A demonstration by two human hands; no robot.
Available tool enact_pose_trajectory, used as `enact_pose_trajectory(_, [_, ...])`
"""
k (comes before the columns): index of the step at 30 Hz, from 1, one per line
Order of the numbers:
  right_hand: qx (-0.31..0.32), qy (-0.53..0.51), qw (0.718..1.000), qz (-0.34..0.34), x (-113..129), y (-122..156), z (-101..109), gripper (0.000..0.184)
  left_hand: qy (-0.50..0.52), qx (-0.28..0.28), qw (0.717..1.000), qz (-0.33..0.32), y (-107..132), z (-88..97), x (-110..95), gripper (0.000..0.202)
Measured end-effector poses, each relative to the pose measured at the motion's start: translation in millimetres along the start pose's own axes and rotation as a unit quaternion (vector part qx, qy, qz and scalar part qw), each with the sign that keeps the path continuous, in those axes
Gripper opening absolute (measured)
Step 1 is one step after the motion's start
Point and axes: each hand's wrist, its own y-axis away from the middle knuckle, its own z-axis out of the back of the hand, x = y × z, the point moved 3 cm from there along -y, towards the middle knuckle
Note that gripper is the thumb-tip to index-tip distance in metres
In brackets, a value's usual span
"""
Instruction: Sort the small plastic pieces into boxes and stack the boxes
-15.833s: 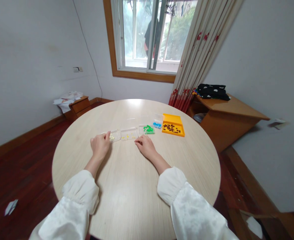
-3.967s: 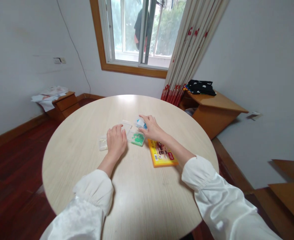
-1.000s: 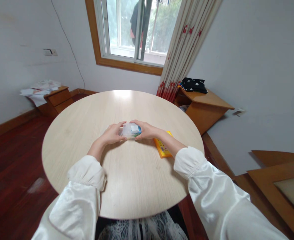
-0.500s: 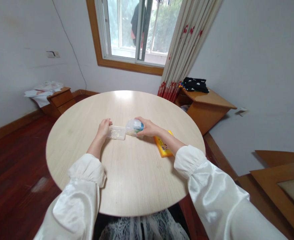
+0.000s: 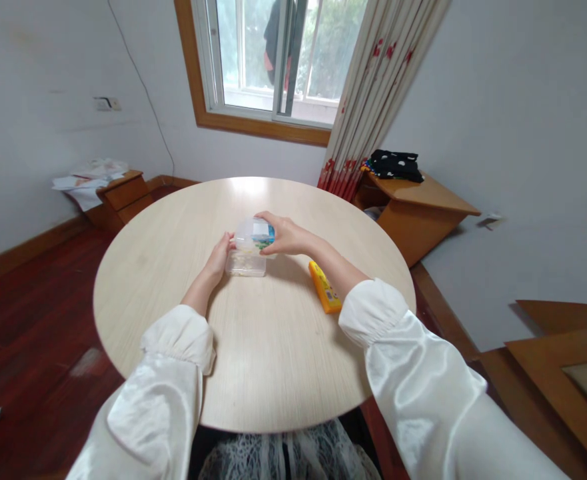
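Note:
On the round wooden table (image 5: 253, 347) stands a small stack of clear plastic boxes (image 5: 247, 257) with pale, green and blue bits inside. My right hand (image 5: 282, 235) grips the upper boxes of the stack, which show a blue and white label. My left hand (image 5: 219, 256) is closed against the left side of the bottom box with the pale bits. A shut orange box (image 5: 324, 286) lies on the table just right of my right forearm.
A low wooden cabinet (image 5: 423, 207) with a black spotted cloth (image 5: 392, 165) stands at the right by the curtain. Another low cabinet (image 5: 118, 193) with papers sits at the left wall. Paper scraps lie on the dark floor.
My right hand has carried the upper clear boxes leftward and set them over the box with pale bits at my left hand. The orange box has not moved.

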Motion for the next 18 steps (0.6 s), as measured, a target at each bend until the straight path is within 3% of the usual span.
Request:
enact_pose_trajectory(3, [0.025, 0.007, 1.0, 0.016, 7.4, -3.9, -11.5, 0.072, 0.074, 0.029, 0.997, 0.002, 6.8, -5.7, -11.2, 0.069])
enact_pose_trajectory(9, [0.063, 0.0, 0.998, 0.006, 13.0, -4.4, -27.8, 0.069, 0.091, 0.003, 0.996, 0.025, 12.4, -9.4, -20.0, 0.068])
enact_pose_trajectory(18, [0.006, -0.066, 0.998, 0.012, 6.0, -5.8, -30.8, 0.06, 0.096, -0.02, 0.995, 0.026, 6.8, -10.4, -12.9, 0.071])
